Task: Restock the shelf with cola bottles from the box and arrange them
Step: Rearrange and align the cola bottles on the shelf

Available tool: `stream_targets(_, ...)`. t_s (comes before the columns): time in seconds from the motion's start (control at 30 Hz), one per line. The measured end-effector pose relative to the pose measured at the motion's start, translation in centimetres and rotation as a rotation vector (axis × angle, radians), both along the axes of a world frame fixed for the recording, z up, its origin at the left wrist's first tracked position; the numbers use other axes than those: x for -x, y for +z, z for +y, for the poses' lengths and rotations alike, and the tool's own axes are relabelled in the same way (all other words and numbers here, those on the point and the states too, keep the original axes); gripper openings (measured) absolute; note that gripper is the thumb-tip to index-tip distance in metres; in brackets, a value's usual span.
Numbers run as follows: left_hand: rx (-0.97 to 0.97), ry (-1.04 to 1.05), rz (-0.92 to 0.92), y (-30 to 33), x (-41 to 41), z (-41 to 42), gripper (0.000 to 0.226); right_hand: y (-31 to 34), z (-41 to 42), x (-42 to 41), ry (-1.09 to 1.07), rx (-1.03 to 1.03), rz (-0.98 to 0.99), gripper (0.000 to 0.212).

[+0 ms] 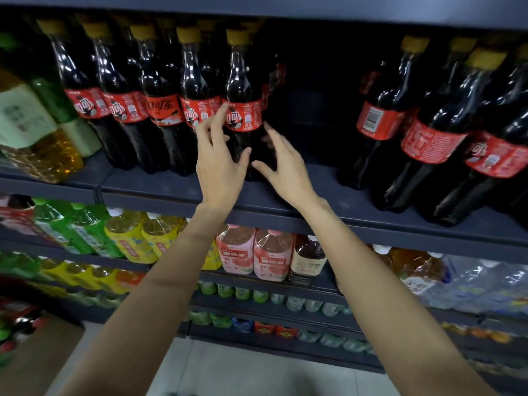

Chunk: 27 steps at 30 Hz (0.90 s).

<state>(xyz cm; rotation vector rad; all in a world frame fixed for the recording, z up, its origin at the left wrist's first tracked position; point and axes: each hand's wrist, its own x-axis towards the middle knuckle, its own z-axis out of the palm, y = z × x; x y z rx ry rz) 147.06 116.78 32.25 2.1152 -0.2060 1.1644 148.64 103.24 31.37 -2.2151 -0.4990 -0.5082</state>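
Both forearms reach up from pale floor tile to the dark shelf (285, 207). Left hand (220, 164) and right hand (281, 164) flank the cola bottle (244, 110), last in the left row, upright at the shelf's front. Left fingers are spread, tips touching its red label; right fingers are loose and apart beside its lower body, contact unclear. Neither grips. Right of it is a dark gap, then more cola bottles (428, 132). Pink bottles (254, 252) stand one shelf below.
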Motion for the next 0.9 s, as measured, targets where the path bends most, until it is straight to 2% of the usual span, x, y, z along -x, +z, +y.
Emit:
stream_targets(0.03, -0.01, -0.014, -0.061, 0.2, 0.3, -0.4, 0.065, -0.2, -0.8, 0.8, -0.053, 0.022, -0.084, 0.06)
stream_targets(0.1, -0.009, -0.19, -0.127, 0.8, 1.2, -2.0, 0.051, -1.0, -2.8, 2.9, -0.191, 0.004, -0.255, 0.037)
stream_targets(0.2, -0.042, -0.523, 0.028, 1.5, 1.8, -6.4, 0.055, -2.5, -5.9, 6.0, -0.436, -0.014, -0.414, 0.022)
stream_targets(0.33, 0.041, -0.737, 0.366, 0.5, -0.2, -11.7, 0.085, -2.7, -9.6, 8.2, -0.669, -0.055, -0.405, 0.023)
stream_targets(0.43, 0.066, -0.854, 0.474, 0.1, -1.6, -14.3, 0.097, -2.1, -10.5, 8.4, -0.661, -0.011, -0.296, 0.04)
stream_targets(0.5, 0.076, -0.871, 0.45, -0.1, -2.0, -15.4, 0.093, -1.8, -10.1, 7.9, -0.626, 0.032, -0.221, 0.054)
stream_targets(0.6, 0.12, -0.782, 0.373, -0.5, -2.1, -15.3, 0.084, -1.3, -9.3, 7.0, -0.586, 0.027, -0.133, 0.068)
stream_targets(0.7, 0.151, -0.695, 0.294, -1.2, -2.4, -13.9, 0.084, -0.8, -8.8, 6.0, -0.507, -0.086, -0.107, 0.064)
stream_targets(0.8, 0.165, -0.677, 0.305, -1.4, -3.2, -11.9, 0.085, -0.4, -8.3, 4.1, -0.442, -0.169, -0.08, 0.059)
stream_targets(0.9, 0.059, -0.658, 0.304, -1.4, -3.7, -10.0, 0.082, 0.2, -8.0, 1.0, -0.435, -0.144, -0.001, 0.077)
